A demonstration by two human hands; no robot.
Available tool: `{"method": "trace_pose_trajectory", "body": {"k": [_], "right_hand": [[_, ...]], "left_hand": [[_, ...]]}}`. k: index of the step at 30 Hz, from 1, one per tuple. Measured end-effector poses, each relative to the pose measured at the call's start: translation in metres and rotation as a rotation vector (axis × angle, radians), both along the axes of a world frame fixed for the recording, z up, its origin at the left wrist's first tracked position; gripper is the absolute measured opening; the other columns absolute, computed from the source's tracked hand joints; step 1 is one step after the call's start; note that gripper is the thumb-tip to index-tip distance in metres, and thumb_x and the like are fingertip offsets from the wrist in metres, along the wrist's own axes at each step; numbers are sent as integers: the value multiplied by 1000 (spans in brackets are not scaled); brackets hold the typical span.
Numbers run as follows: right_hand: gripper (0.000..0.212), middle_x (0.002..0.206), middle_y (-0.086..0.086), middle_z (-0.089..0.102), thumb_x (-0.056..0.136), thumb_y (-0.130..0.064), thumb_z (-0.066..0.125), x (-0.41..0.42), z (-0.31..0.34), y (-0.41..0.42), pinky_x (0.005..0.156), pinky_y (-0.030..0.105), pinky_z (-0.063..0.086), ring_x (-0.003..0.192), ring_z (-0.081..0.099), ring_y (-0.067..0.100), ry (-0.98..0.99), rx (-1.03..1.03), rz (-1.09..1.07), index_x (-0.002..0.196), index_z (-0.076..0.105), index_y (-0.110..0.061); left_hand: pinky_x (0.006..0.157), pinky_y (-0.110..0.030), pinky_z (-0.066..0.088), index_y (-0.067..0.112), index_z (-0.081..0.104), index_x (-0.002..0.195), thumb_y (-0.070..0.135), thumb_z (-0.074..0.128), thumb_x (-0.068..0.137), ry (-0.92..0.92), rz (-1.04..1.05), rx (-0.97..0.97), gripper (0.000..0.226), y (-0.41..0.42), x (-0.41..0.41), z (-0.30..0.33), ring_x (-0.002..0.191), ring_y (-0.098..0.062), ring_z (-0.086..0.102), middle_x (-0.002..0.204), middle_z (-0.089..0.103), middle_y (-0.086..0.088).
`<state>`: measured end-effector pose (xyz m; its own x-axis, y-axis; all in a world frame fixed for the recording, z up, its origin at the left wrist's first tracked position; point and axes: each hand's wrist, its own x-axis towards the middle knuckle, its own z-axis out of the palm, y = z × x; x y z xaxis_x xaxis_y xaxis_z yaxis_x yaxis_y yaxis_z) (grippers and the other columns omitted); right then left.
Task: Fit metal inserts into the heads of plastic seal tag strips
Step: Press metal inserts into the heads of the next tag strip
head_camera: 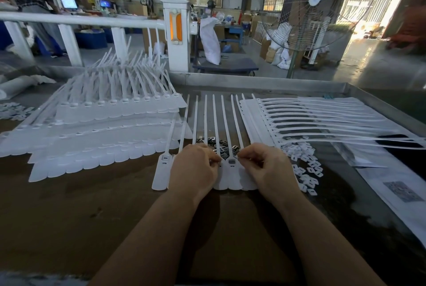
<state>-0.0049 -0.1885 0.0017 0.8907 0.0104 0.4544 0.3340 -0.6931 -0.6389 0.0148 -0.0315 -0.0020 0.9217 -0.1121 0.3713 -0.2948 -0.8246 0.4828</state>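
The near part of the counter [69, 205] in front of the strips lies bare. On the left, stacked strips [103, 138] block the way; on the right lie another strip sheet [299, 119] and scattered white pieces [306, 170]. Metal inserts [221, 145] lie just behind both hands.

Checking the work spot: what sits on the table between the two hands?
In the head view, between the left hand and right hand lies a seal tag head, its socket showing.
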Motion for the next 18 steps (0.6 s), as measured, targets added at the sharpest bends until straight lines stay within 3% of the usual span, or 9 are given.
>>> {"method": "trace_pose_trajectory", "body": {"k": [4,7,18], "right_hand": [[10,87,-3,68,84,-12,65,0,-1,0,81,26,52,84,61,8,10,-13,-5,91,70,-17],[10,88,-3,69,84,-13,65,0,-1,0,81,27,52,84,62,9,16,-8,-3,91,70,-17],[13,85,-11,64,85,-9,62,0,-1,1,74,4,41,85,60,4,46,7,-11,91,70,-19]], "left_hand": [[95,-31,44,23,70,108,16,49,91,7,1,82,28,-3,-3,1,108,-12,51,118,62,8],[93,-26,42,24,68,113,18,47,92,-23,-1,164,30,-4,-4,2,109,-11,49,120,61,10],[99,-34,32,23,58,121,24,45,93,-20,6,422,31,-10,-11,6,111,-15,44,118,54,5]]}}
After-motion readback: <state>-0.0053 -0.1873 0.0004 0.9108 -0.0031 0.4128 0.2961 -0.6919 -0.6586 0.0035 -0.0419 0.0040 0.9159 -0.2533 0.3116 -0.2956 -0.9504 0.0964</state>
